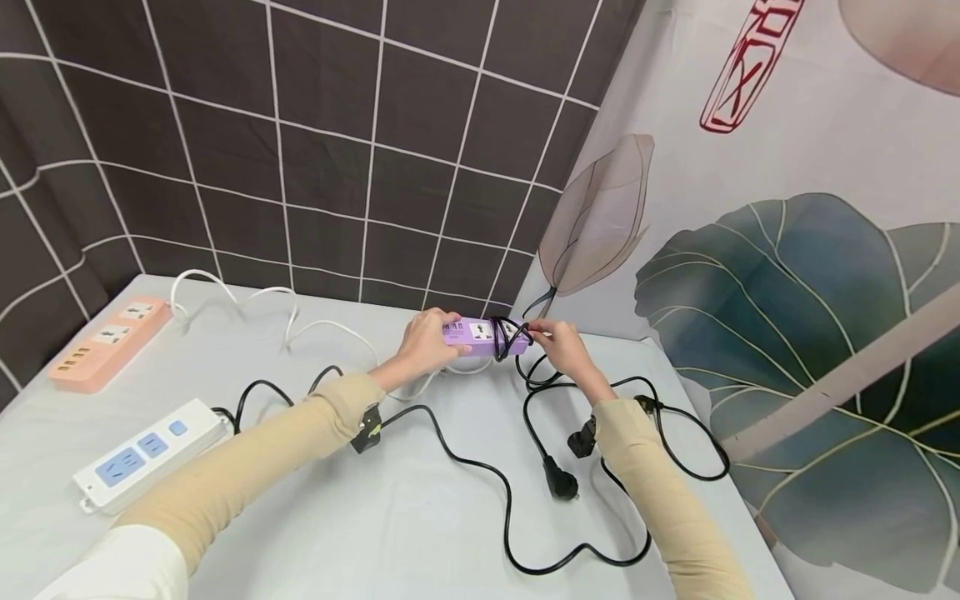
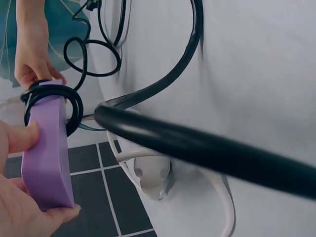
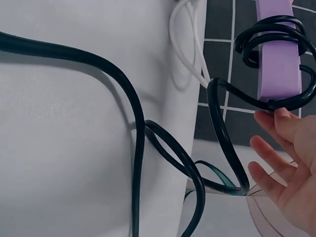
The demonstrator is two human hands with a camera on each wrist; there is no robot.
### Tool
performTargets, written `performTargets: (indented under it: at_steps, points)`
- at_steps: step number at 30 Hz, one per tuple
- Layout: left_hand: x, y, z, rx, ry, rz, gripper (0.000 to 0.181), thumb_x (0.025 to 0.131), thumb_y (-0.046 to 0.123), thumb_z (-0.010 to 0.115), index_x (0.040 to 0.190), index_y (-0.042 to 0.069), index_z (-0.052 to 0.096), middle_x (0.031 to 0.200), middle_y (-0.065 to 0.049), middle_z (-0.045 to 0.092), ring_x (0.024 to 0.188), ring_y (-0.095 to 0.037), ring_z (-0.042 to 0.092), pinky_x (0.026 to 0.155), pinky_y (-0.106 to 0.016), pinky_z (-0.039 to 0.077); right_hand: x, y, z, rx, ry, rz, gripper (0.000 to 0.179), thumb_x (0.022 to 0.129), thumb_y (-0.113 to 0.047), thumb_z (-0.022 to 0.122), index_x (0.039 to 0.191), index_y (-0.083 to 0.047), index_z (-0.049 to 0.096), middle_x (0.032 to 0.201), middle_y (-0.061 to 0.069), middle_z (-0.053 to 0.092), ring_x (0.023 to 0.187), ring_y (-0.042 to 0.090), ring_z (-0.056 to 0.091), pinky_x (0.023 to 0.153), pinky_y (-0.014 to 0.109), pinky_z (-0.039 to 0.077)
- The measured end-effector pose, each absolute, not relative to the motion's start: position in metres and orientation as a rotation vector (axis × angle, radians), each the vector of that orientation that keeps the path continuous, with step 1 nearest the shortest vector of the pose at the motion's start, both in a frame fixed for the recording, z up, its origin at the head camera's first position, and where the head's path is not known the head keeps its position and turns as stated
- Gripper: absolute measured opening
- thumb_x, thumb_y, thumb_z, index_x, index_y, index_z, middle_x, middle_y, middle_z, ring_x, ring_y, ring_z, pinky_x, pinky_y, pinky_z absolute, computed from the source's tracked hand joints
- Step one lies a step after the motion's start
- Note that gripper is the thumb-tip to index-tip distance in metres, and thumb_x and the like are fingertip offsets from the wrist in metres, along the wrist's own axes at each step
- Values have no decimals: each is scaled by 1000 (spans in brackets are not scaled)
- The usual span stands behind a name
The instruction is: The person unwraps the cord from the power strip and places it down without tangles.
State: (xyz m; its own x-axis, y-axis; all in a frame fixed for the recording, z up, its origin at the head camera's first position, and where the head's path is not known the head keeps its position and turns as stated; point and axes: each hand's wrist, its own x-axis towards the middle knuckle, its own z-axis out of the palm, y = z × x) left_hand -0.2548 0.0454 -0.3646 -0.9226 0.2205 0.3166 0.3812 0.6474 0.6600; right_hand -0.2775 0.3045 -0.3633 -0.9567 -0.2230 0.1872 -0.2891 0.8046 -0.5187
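Observation:
A purple power strip point(image 1: 462, 332) is held up at the far side of the table, its sockets facing the head camera. My left hand point(image 1: 422, 342) grips its left end, thumb on one side and fingers on the other. Loops of black cord point(image 2: 55, 92) wrap around the strip's opposite end. There my right hand point(image 1: 564, 346) pinches the cord between thumb and index finger, with the other fingers spread in the right wrist view. From that end the cord point(image 3: 224, 133) hangs in loose bends over the table.
A pink power strip point(image 1: 112, 342) and a white power strip point(image 1: 153, 454) lie on the left of the table. Black plugs point(image 1: 560, 479) and tangled black cord spread under my forearms. A white cable point(image 1: 337, 323) runs along the back, with a white plug point(image 2: 151, 174) near the edge.

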Motion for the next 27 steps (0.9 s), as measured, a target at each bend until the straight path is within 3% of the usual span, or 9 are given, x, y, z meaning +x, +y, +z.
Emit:
performTargets:
  at_steps: [10, 18, 27]
  points:
    - [-253, 45, -359, -628, -2751, -1023, 68, 76, 29, 79, 131, -4, 55, 117, -21, 64, 98, -29, 59, 87, -39, 47, -279, 310, -370, 410, -2784, 992, 23, 95, -7, 56, 110, 7, 68, 110, 23, 69, 100, 34, 66, 91, 44, 52]
    - [-256, 43, -358, -804, -2754, -905, 65, 73, 29, 81, 125, -4, 60, 112, -20, 67, 93, -26, 59, 81, -35, 48, -277, 312, -369, 369, -2811, 1010, 25, 96, -10, 55, 112, 6, 67, 112, 22, 69, 103, 35, 66, 91, 46, 52]
    - [-258, 44, -359, -787, -2797, -954, 60, 66, 26, 83, 116, -2, 67, 110, -17, 68, 98, -26, 60, 83, -35, 48, -276, 312, -370, 386, -2811, 1021, 24, 96, -11, 55, 108, 5, 68, 112, 21, 69, 102, 32, 65, 92, 44, 51]
